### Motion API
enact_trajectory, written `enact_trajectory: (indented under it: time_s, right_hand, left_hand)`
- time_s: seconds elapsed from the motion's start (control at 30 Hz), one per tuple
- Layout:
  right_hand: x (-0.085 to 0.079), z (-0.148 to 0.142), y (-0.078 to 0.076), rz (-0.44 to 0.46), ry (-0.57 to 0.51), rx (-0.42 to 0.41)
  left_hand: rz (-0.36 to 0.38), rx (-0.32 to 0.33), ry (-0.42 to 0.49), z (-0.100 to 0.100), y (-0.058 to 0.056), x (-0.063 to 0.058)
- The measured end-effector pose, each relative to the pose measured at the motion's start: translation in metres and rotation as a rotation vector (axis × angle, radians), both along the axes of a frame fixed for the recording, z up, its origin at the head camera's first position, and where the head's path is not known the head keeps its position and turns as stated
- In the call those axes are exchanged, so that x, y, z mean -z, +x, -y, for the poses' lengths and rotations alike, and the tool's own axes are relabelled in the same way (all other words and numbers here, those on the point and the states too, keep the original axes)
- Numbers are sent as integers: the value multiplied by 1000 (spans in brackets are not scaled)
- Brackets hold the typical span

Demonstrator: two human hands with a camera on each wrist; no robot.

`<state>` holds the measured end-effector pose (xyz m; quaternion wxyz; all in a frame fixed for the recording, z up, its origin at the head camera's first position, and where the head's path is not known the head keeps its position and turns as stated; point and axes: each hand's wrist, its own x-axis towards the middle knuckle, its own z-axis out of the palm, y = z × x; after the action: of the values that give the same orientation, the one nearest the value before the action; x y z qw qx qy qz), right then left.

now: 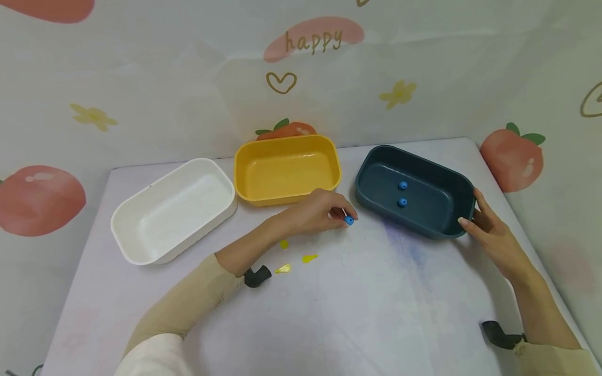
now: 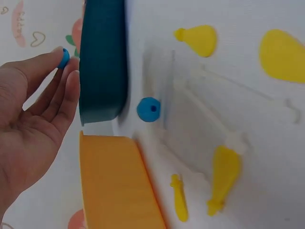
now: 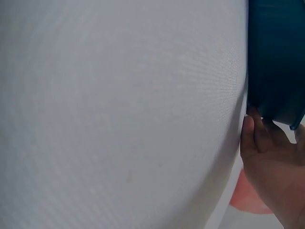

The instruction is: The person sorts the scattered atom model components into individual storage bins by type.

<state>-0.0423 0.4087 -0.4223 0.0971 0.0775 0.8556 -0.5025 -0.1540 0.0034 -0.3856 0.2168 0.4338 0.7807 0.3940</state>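
My left hand (image 1: 321,211) pinches a blue bead (image 1: 349,221) between thumb and fingertips, above the table just left of a dark blue tray (image 1: 414,219). The left wrist view shows the same pinched bead (image 2: 64,58), and another blue bead (image 2: 148,109) on the table near the tray; the head view does not show that one. Two blue beads, one farther back (image 1: 403,185) and one nearer (image 1: 402,202), lie inside the dark blue tray. My right hand (image 1: 494,240) grips this tray's right end, thumb over the rim and fingers against the outside wall.
A yellow tray (image 1: 287,199) stands at the back middle, with a white tray (image 1: 188,243) left of it. Several small yellow drop-shaped pieces (image 1: 310,258) lie on the white table (image 1: 357,313) near my left forearm. A printed cloth (image 1: 188,78) hangs behind.
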Motion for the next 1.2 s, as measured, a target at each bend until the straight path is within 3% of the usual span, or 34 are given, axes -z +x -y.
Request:
enact_trajectory:
  time_s: [0.83,1.2]
  right_hand:
    - [5,-4,-2,-27,-20,-7]
    - [4,-3,-2,-22,-29,-7]
  left_hand:
    - [-43,18,158,-40,-23,-17]
    - [-34,8,107,-52,-32,-23]
